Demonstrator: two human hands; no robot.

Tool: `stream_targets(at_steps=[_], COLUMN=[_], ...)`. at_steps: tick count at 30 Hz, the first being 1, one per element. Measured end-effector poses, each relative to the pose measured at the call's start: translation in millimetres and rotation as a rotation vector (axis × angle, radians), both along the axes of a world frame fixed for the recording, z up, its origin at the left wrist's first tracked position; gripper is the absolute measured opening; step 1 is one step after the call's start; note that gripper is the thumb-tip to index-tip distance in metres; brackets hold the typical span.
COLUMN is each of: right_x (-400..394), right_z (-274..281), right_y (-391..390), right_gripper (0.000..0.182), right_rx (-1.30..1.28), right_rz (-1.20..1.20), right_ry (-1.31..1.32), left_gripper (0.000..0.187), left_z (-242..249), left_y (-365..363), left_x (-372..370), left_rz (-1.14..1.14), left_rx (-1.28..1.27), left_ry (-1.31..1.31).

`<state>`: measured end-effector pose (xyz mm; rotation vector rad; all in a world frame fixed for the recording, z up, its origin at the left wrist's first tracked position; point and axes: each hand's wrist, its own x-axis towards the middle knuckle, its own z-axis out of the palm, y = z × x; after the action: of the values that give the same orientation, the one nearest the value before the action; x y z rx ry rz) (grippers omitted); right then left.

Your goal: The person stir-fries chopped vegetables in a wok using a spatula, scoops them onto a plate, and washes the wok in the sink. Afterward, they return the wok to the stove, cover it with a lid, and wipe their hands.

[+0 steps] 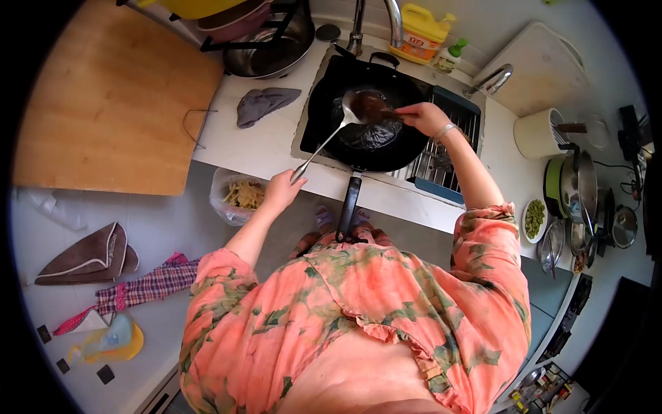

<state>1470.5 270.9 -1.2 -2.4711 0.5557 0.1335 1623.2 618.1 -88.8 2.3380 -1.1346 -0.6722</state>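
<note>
- Left hand (281,192), at eight o'clock from the wok (408,148), grips the handle of a metal ladle (350,108), its bowl inside the pan.
- Right hand (427,119), at three o'clock, has its fingers closed around a brown brush-like tool (372,108), its head beside the ladle's bowl; whether the two touch is not clear.
- The black wok sits over the sink area of the white counter (214,141), shiny liquid (372,135) at its centre, its long handle (350,200) jutting to six o'clock.
- A chrome faucet (356,34) stands at twelve, a yellow jug (422,34) at one, a green-topped pump bottle (450,55) at two.
- A grey cloth (265,105) lies crumpled at nine, a metal basin (276,61) at ten.
- At four, a blue-edged rack (436,190) flanks the wok; farther out, a white dish (532,239) holds green pieces (534,217).
- At eight, below counter level, a lined bin (234,215) holds pale scraps (244,194).
</note>
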Motion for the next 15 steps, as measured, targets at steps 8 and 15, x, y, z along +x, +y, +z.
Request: stream_targets(at_steps=[8, 15], right_x=[14.3, -52.2], right_z=[-115.7, -62.9], right_y=[-69.0, -2.6], right_gripper=[0.030, 0.030], right_rx=[-0.147, 0.334], right_rz=[-0.204, -0.469], right_ry=[0.212, 0.065], left_gripper=[0.033, 0.031], left_z=[-10.6, -4.5], left_y=[3.0, 0.7], left_x=[-0.2, 7.0], left_rz=[0.015, 0.120], left_rx=[-0.012, -0.022], left_ry=[-0.122, -0.008])
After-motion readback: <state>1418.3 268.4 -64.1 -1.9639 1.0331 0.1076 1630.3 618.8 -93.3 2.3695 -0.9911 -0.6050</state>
